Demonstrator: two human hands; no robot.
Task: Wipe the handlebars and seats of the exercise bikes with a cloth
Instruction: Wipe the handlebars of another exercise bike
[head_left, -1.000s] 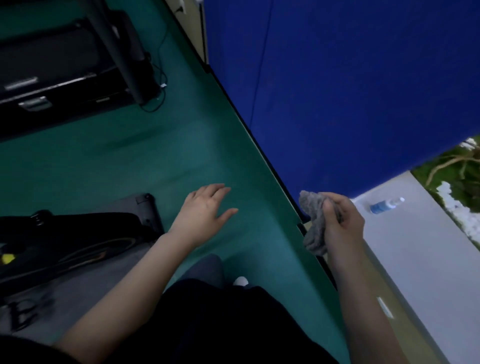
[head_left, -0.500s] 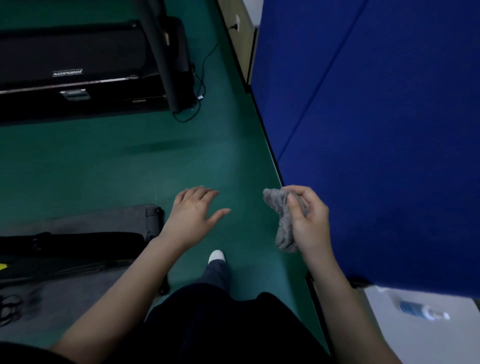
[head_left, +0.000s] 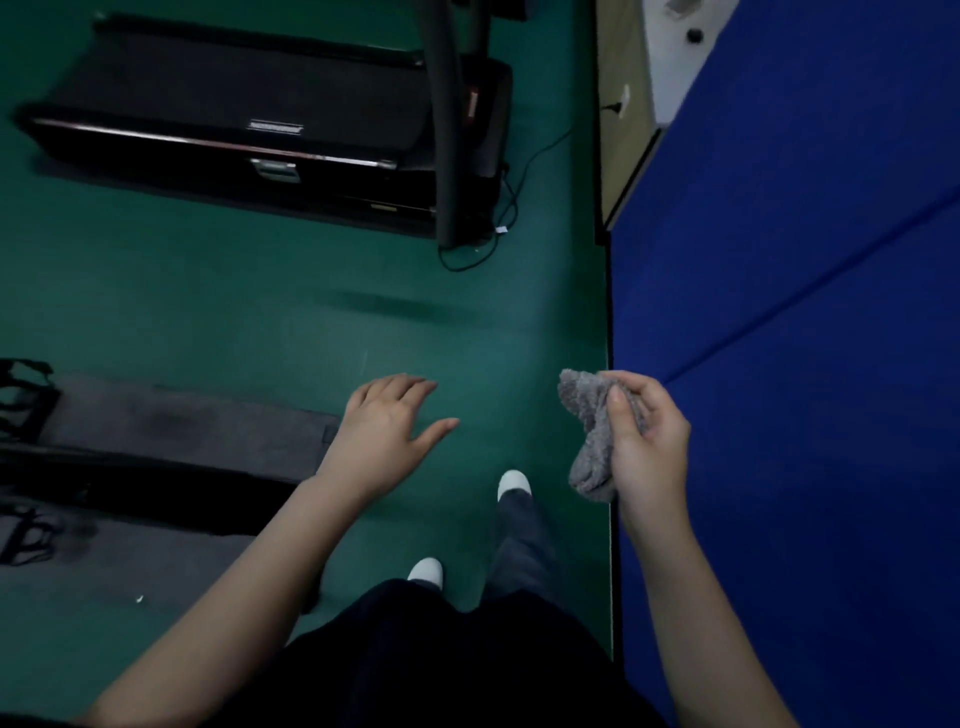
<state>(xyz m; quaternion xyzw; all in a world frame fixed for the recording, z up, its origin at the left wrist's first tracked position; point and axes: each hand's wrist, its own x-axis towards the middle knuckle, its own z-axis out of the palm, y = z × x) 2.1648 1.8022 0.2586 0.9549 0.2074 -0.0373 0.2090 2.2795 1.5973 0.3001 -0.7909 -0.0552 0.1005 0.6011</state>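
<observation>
My right hand grips a bunched grey cloth, held in the air beside the blue wall. My left hand hovers over the green floor with its fingers spread, holding nothing. At the left edge lies the black base of an exercise machine on a grey mat, with a strapped pedal showing. No handlebar or seat of a bike is in view.
A black treadmill with a dark upright post stands across the far floor, its cable trailing toward a wall socket. A blue padded wall fills the right. My white shoes stand on green floor.
The view has swung left and forward: the treadmill fills more of the top, the white ledge with the spray bottle has left the frame. Both hands keep their pose.
</observation>
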